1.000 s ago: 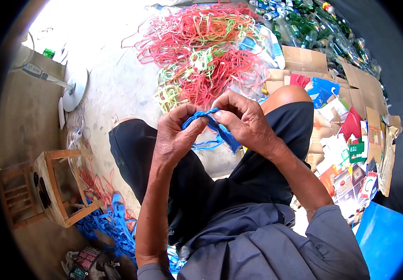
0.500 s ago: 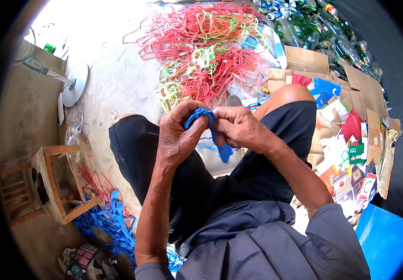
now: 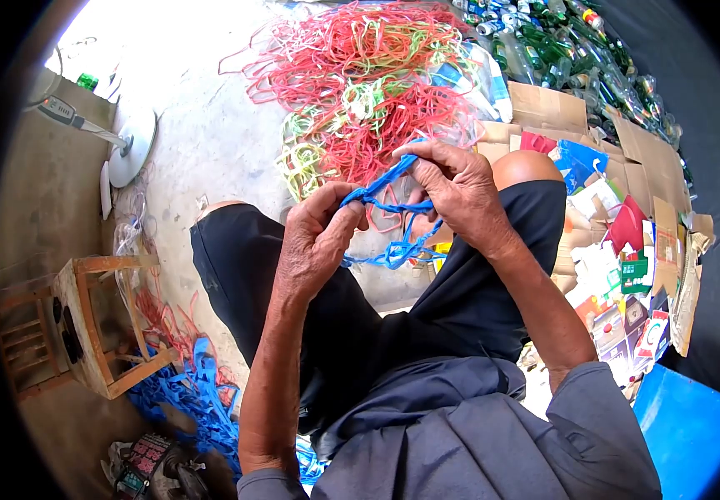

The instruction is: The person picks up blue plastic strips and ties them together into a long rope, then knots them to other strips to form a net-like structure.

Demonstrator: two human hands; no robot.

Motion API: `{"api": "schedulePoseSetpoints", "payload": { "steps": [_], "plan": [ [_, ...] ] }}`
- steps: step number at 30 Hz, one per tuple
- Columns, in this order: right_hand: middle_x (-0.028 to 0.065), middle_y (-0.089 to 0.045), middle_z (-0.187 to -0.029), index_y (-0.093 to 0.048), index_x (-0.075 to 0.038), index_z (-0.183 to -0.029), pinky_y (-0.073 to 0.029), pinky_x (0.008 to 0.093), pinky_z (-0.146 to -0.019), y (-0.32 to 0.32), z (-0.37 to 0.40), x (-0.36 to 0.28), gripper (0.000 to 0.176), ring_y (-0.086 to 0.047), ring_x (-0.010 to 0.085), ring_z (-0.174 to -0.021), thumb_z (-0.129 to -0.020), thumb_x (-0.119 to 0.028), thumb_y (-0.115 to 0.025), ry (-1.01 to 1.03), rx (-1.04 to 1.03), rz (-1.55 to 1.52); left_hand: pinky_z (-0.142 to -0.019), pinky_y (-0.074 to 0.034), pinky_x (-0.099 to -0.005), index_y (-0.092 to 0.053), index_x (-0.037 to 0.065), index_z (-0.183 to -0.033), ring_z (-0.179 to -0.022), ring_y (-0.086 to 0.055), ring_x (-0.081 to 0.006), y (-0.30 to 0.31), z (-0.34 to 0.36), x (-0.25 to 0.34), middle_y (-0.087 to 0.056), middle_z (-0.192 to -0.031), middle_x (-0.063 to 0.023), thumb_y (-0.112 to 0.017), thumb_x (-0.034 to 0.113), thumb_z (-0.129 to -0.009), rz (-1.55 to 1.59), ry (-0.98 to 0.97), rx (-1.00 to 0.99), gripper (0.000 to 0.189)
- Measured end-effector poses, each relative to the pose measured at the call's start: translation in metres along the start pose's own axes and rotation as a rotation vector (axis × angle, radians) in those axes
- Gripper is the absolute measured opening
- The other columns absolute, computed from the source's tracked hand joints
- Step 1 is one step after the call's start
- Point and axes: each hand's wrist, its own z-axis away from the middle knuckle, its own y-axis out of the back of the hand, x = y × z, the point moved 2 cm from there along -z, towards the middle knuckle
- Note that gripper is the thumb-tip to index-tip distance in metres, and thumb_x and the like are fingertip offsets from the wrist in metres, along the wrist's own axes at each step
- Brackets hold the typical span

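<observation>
Between both hands, over the gap between the knees, a knotted blue strip (image 3: 387,177) is drawn out. My left hand (image 3: 318,237) pinches it at a crossing between thumb and forefinger. Higher and to the right, my right hand (image 3: 464,192) grips the upper end with thumb and fingers. Loose loops of the same blue strip (image 3: 402,250) dangle below the right fingers.
A big heap of red and green strips (image 3: 360,67) lies ahead. Flattened cardboard (image 3: 547,108) and bottles (image 3: 577,58) pile up on the right. At left stand a wooden stool frame (image 3: 85,325) and a fan base (image 3: 135,150); blue strips (image 3: 202,408) lie near the stool.
The blue strip was bunched between the two hands; now it is stretched out with loops showing. My right hand has moved up and to the right, away from the left.
</observation>
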Motion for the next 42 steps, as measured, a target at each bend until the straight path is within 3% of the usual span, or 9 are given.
{"api": "schedulePoseSetpoints", "payload": {
  "steps": [14, 17, 21, 26, 30, 31, 35, 39, 42],
  "plan": [
    [0.0056, -0.073, -0.092, -0.071, 0.001, -0.116, -0.059, 0.0249, -0.073, 0.002, -0.005, -0.008, 0.020, -0.069, 0.0092, -0.082, -0.099, -0.005, -0.060, 0.021, 0.057, -0.070, -0.049, -0.031, -0.0214, -0.065, 0.000, -0.103, -0.055, -0.042, -0.0027, -0.006, 0.006, -0.005, -0.059, -0.073, -0.0002, -0.052, 0.015, -0.106, 0.212, 0.089, -0.034, 0.020],
    [0.0055, -0.072, -0.092, -0.070, 0.001, -0.116, -0.060, 0.0264, -0.075, 0.000, -0.005, -0.009, 0.020, -0.070, 0.0102, -0.082, -0.100, -0.006, -0.059, 0.002, 0.073, -0.165, -0.054, -0.039, -0.0214, -0.066, -0.001, -0.103, -0.060, -0.050, -0.0048, -0.007, 0.007, -0.005, -0.057, -0.077, -0.0010, -0.056, 0.012, -0.105, 0.127, 0.091, -0.010, 0.016],
    [0.0054, -0.070, -0.094, -0.066, 0.000, -0.118, -0.063, 0.0293, -0.074, -0.008, -0.005, -0.001, 0.020, -0.070, 0.0117, -0.082, -0.103, -0.008, -0.057, -0.080, 0.055, -0.352, -0.076, -0.049, -0.0220, -0.068, -0.005, -0.106, -0.082, -0.060, -0.0084, -0.006, 0.003, -0.009, -0.059, -0.096, -0.0028, -0.062, 0.003, -0.100, -0.124, -0.183, 0.013, 0.011],
    [0.0027, -0.070, -0.095, -0.063, -0.004, -0.117, -0.063, 0.0292, -0.072, -0.021, -0.005, 0.014, 0.019, -0.070, 0.0100, -0.082, -0.107, -0.017, -0.054, -0.165, -0.041, -0.495, -0.068, -0.047, -0.0246, -0.069, -0.002, -0.104, -0.075, -0.059, -0.0112, -0.006, 0.002, -0.009, -0.060, -0.084, -0.0050, -0.066, 0.000, -0.094, -0.180, -0.302, 0.089, 0.010],
    [0.0032, -0.069, -0.091, -0.060, -0.008, -0.116, -0.056, 0.0253, -0.056, -0.023, -0.009, 0.018, 0.017, -0.066, 0.0076, -0.072, -0.109, -0.020, -0.050, -0.285, -0.062, -0.346, -0.066, -0.047, -0.0248, -0.069, -0.001, -0.103, -0.072, -0.058, -0.0093, -0.004, 0.002, -0.009, -0.059, -0.079, -0.0026, -0.067, -0.002, -0.092, -0.240, -0.325, 0.111, 0.011],
    [0.0032, -0.068, -0.087, -0.059, -0.010, -0.117, -0.047, 0.0211, -0.046, -0.027, -0.006, 0.013, 0.017, -0.062, 0.0060, -0.063, -0.109, -0.021, -0.049, -0.315, -0.069, -0.374, -0.066, -0.047, -0.0246, -0.068, -0.001, -0.104, -0.072, -0.057, -0.0085, -0.005, 0.003, -0.006, -0.060, -0.079, -0.0023, -0.067, -0.003, -0.092, -0.227, -0.305, 0.112, 0.012],
    [-0.0001, -0.061, -0.079, -0.059, -0.010, -0.117, -0.036, 0.0171, -0.039, -0.031, -0.003, 0.011, 0.018, -0.049, 0.0030, -0.050, -0.110, -0.023, -0.048, -0.367, -0.163, -0.413, -0.064, -0.047, -0.0238, -0.068, -0.001, -0.106, -0.073, -0.057, -0.0058, -0.006, 0.002, -0.002, -0.062, -0.083, -0.0010, -0.066, -0.006, -0.091, -0.164, -0.269, 0.118, 0.017],
    [-0.0024, -0.059, -0.076, -0.059, -0.010, -0.115, -0.032, 0.0177, -0.040, -0.033, -0.004, 0.014, 0.017, -0.046, 0.0010, -0.049, -0.109, -0.022, -0.049, -0.369, -0.219, -0.270, -0.064, -0.049, -0.0244, -0.070, 0.001, -0.112, -0.075, -0.060, -0.0069, -0.007, 0.003, 0.007, -0.065, -0.087, -0.0026, -0.066, -0.008, -0.089, -0.101, -0.244, 0.070, 0.025],
    [-0.0035, -0.060, -0.072, -0.062, -0.009, -0.111, -0.031, 0.0176, -0.041, -0.032, -0.005, 0.012, 0.016, -0.045, -0.0005, -0.050, -0.107, -0.021, -0.051, -0.356, -0.293, -0.195, -0.064, -0.051, -0.0252, -0.071, 0.004, -0.116, -0.075, -0.062, -0.0090, -0.007, -0.002, 0.008, -0.066, -0.088, -0.0046, -0.066, -0.009, -0.088, -0.268, -0.401, -0.023, 0.031]
  ]
}}
